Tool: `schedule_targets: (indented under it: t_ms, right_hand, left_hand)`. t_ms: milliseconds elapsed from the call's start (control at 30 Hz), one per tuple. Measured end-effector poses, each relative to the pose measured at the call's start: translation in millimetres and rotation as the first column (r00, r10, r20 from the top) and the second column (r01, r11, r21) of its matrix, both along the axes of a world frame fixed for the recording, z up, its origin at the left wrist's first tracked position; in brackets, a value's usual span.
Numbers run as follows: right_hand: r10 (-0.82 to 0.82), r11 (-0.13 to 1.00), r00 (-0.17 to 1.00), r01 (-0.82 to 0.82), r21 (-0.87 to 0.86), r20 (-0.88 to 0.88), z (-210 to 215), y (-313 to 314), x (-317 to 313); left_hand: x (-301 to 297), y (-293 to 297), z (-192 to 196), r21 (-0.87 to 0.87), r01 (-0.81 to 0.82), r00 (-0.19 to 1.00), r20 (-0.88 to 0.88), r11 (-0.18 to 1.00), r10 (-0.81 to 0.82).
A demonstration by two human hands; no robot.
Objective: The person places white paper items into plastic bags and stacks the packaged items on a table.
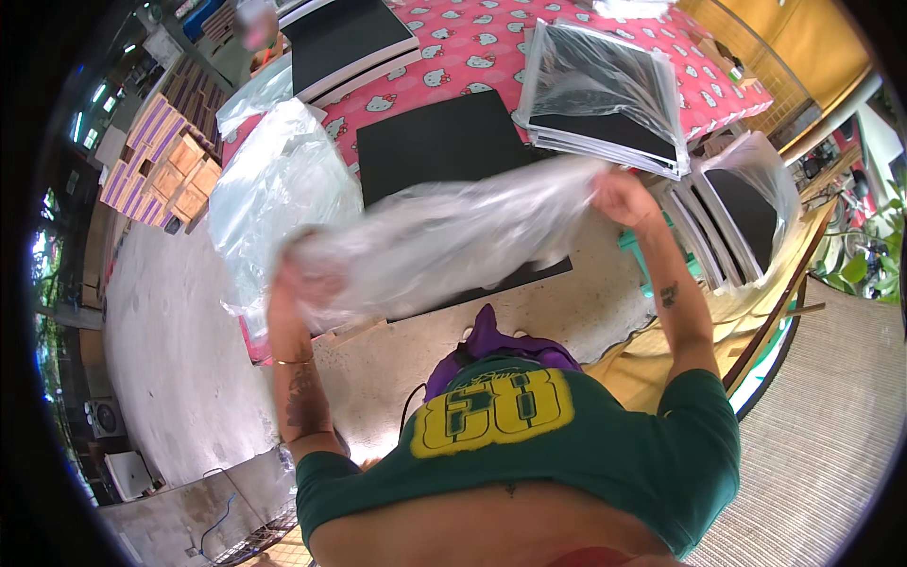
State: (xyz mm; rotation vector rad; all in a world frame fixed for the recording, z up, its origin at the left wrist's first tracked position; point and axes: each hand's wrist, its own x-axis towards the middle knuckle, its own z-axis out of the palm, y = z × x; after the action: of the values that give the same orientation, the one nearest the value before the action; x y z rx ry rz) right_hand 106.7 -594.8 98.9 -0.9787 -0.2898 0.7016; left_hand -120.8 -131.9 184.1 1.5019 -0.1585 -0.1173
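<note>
A clear plastic sheet (pixel 463 222) was held stretched between two bare hands, above the near edge of the tabletop (pixel 453 57), which was covered with a pink cartoon-cat cloth. The sheet was motion-blurred; whether it was a bag could not be told. Its right upper corner was gripped by the right hand (pixel 624 197), fingers closed in a pinch. Its left end was met by the left hand (pixel 307 274); that hand was too blurred for its finger closure to be told.

Beneath the sheet, a flat black panel (pixel 435 142) was placed toward the tabletop's near edge, its middle hidden by the plastic. Loose, crumpled plastic bags (pixel 283 180) were heaped along the left edge. A stack of black panels (pixel 350 42) was set at the far left corner; plastic-covered framed panels (pixel 605 94) were piled near the right edge. Off the near right corner, more plastic-wrapped panels (pixel 742 213) were stood on edge, with a green stool (pixel 694 255) partly hidden beside them. Stacked cartons (pixel 170 161) were seen left of the tabletop, and another person (pixel 265 42) was partly seen past its far left corner.
</note>
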Motion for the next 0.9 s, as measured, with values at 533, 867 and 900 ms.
schedule_targets:
  t_ms: [533,867,900]
  right_hand:
    - [0.283,0.888,0.957,-0.239,-0.393,0.057,16.4,8.3,-22.1]
    - [0.37,0.908,0.919,-0.389,-0.156,-0.138,-56.1,-11.8,-49.5]
    - [0.451,0.892,0.89,-0.453,-0.009,-0.071,-68.9,-9.5,-52.1]
  left_hand:
    - [8.2,-31.3,-36.0,0.047,0.042,0.999,0.033,0.998,-0.043]
    - [7.3,-7.3,-92.0,-0.406,-0.323,0.945,-0.192,0.855,0.265]
    - [10.4,-6.0,-71.2,-0.433,-0.264,0.964,-0.1,0.862,0.245]
